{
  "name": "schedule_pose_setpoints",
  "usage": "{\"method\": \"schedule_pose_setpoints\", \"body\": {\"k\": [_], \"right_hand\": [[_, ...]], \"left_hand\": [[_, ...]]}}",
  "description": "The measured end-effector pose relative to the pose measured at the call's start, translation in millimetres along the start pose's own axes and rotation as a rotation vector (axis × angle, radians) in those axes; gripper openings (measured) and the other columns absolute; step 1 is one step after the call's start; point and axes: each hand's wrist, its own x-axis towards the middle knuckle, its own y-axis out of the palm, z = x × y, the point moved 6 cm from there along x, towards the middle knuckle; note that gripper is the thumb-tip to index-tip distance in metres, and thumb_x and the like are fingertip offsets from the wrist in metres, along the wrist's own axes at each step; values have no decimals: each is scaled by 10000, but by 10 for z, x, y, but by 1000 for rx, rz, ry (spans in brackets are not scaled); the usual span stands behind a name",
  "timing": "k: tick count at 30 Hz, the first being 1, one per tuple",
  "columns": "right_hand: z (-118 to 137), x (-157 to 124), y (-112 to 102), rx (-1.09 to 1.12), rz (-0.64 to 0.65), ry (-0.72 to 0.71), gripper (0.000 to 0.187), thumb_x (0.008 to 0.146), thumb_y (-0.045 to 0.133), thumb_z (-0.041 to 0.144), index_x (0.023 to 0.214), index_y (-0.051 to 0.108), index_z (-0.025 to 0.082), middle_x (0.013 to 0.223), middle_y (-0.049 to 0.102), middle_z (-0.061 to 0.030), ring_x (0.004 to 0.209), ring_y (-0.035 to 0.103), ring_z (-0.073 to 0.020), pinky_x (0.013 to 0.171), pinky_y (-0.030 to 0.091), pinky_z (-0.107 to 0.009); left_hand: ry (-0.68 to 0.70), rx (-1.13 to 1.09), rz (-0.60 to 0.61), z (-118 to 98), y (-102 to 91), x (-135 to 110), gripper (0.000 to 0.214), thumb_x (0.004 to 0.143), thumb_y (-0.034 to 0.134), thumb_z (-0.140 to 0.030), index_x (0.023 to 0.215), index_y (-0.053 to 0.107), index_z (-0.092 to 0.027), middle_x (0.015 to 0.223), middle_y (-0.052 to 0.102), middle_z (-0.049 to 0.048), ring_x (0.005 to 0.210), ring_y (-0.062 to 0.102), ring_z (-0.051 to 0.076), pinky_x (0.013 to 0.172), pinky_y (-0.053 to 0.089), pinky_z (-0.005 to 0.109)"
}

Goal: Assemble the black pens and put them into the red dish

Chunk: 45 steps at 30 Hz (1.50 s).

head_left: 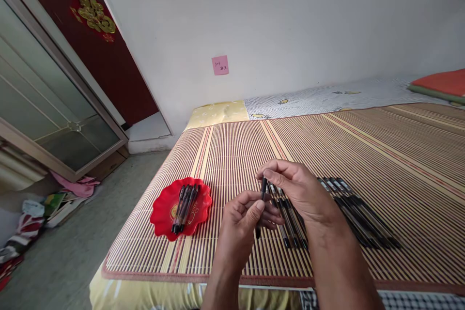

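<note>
A dark pen stands nearly upright between my two hands above the mat. My left hand pinches its middle between thumb and forefinger, with the other fingers loosely spread behind it. At the pen's upper end, the thumb and forefinger of my right hand are closed. Several black pens lie side by side under my right hand, partly covered by it. Another row of black pens rests right of my right forearm. To the left, a red wavy-edged plate carries several black pens.
A striped bamboo mat covers the bed, whose left edge drops to a grey floor. Folded orange cloth lies at the far right. A pink note is on the wall. A glass-panelled door stands left.
</note>
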Motion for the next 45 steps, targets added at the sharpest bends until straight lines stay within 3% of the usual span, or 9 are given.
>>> {"method": "schedule_pose_setpoints", "body": {"k": [5,9,14,17,24,26,30,38,45], "right_hand": [[21,24,34,-54,-5,-34,203,894,706,402,822,756,218,821,721,-24,792,650,-166,764,507,-300],[-134,75,-33,-150,-64,-25,293,977,579,437,975,774,219,987,768,-67,951,698,-211,913,525,-356],[-534,143,-210,-919,-96,276,382,1027,412,247,1188,748,161,1200,750,-150,1065,695,-277,873,500,-366],[-732,150,-201,-1134,-6,428,405,1009,392,160,1167,764,138,1190,755,-183,1038,704,-289,803,469,-346],[-967,133,-35,-1165,68,510,288,928,527,129,1019,800,143,902,783,-170,785,709,-237,661,411,-296],[-961,158,11,-1152,96,471,279,929,535,143,1005,803,163,937,790,-139,828,708,-221,679,411,-279],[-899,209,-6,-1166,38,431,392,1009,409,165,1226,735,179,1171,767,-123,954,700,-199,708,407,-265],[-1023,191,141,-1232,81,494,119,894,631,163,902,750,161,963,771,-141,908,693,-234,678,365,-289],[-973,148,385,-1076,99,441,117,848,626,89,921,691,152,913,755,-122,806,687,-217,645,399,-288]], "left_hand": [[9,52,-54,-23,-61,0,309,825,830,-381,919,691,-122,778,784,76,679,762,169,622,580,234],[28,83,-141,-81,-193,2,299,805,841,-357,915,676,-134,768,781,62,673,763,167,594,567,214],[63,111,-222,-179,-399,9,286,810,824,-342,923,665,-133,782,780,66,671,764,171,592,568,211],[71,108,-242,-199,-466,8,288,808,822,-344,916,661,-132,767,772,61,649,752,163,585,568,211],[81,100,-244,-205,-504,21,270,833,797,-344,933,661,-134,784,772,61,645,743,153,590,567,213],[83,98,-252,-217,-520,23,268,827,799,-341,924,663,-132,774,768,59,638,740,153,586,564,213],[88,118,-264,-238,-559,15,268,828,793,-342,935,668,-130,761,763,55,637,738,152,583,553,210],[77,132,-244,-216,-560,27,274,815,802,-355,930,689,-134,744,747,40,630,718,140,593,532,209],[94,171,-209,-234,-520,23,289,863,742,-400,936,716,-121,765,745,58,628,690,135,603,508,226]]}}
